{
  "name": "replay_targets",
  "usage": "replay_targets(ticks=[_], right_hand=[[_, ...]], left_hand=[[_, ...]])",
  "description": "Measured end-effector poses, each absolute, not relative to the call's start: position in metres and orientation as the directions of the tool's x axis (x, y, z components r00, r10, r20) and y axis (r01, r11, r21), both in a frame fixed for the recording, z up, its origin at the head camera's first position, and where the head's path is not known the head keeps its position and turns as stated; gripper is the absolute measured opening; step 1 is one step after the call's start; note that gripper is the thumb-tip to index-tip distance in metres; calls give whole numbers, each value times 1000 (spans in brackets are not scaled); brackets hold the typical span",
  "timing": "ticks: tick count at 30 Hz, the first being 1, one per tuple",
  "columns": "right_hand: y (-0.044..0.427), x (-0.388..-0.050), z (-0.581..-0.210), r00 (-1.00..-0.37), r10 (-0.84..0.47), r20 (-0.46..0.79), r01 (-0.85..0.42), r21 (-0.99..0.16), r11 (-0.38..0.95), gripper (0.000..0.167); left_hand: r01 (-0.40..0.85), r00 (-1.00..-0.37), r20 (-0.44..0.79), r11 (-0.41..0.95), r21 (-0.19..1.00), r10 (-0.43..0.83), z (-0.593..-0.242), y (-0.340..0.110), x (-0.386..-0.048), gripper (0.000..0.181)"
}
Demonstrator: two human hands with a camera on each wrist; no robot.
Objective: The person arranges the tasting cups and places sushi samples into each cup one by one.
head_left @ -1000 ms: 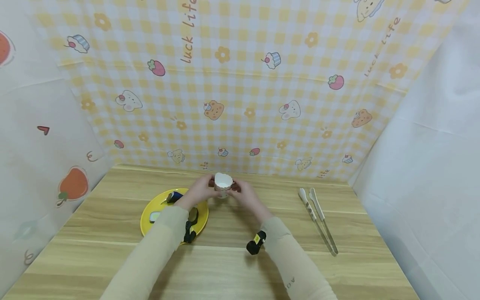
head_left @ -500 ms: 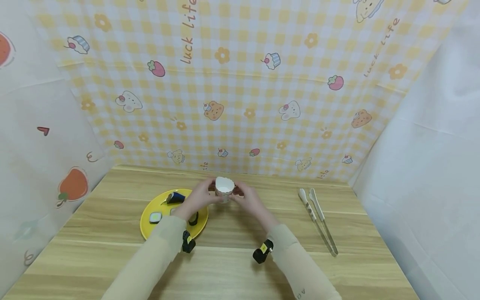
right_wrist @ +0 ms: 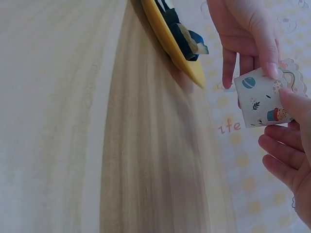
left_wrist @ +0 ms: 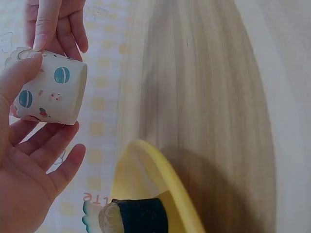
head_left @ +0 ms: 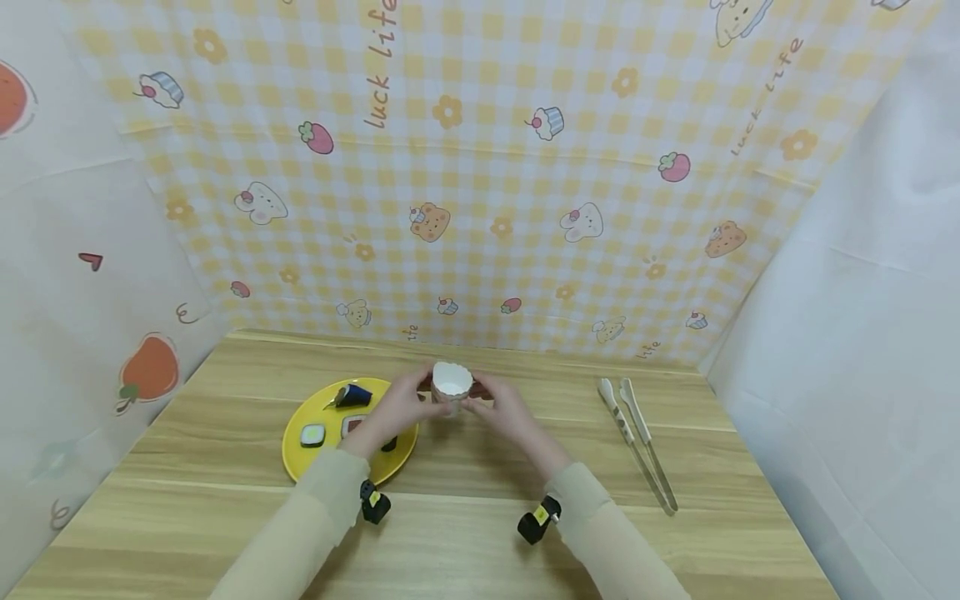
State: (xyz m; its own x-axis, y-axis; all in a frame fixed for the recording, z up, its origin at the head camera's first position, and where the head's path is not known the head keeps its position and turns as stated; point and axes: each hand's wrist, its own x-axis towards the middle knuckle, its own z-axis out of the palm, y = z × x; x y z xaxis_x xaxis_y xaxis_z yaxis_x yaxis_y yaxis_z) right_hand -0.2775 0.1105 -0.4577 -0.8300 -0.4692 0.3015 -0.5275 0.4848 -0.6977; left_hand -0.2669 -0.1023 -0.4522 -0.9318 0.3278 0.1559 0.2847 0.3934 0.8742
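1. Head view: I have the paper cup [head_left: 452, 379] between two hands, mouth up, near the back of the table [head_left: 465, 533]. The left hand [head_left: 400, 406] and right hand [head_left: 506, 408] are partly closed, one against each side. My main worry is the left forearm: it crosses above the yellow plate [head_left: 291, 446], so a low sweep back could knock the dark roll [head_left: 352, 396] or the small pale-centred piece [head_left: 312, 435] off it. The metal tongs [head_left: 637, 446] lie well apart on the right, so I judge them the lesser hazard. The table is pale striped wood; behind it hangs a yellow gingham cloth [head_left: 498, 183], with a printed white sheet [head_left: 63, 333] on the left and a plain one [head_left: 847, 333] on the right.

2. Left wrist view: the left thumb lies on the cup's wall, its fingers around the other side. The base shows against the cloth, so I judge the cup raised off the wood. Too hard a squeeze could buckle the thin-looking wall.

3. Right wrist view: the right thumb and fingers also hold the wall, close to the scalloped rim. Uneven pull between the hands could tilt the cup or bend that edge. The wood grain runs broad and bare-looking beside the plate.
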Motion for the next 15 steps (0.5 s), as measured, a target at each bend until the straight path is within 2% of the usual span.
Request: replay_targets(ticks=[15], right_hand=[[116, -257, -454, -810, -489, 322, -548, -713, 438, 48]], left_hand=[[261, -947, 158, 381, 887, 280, -452, -98, -246, 62]])
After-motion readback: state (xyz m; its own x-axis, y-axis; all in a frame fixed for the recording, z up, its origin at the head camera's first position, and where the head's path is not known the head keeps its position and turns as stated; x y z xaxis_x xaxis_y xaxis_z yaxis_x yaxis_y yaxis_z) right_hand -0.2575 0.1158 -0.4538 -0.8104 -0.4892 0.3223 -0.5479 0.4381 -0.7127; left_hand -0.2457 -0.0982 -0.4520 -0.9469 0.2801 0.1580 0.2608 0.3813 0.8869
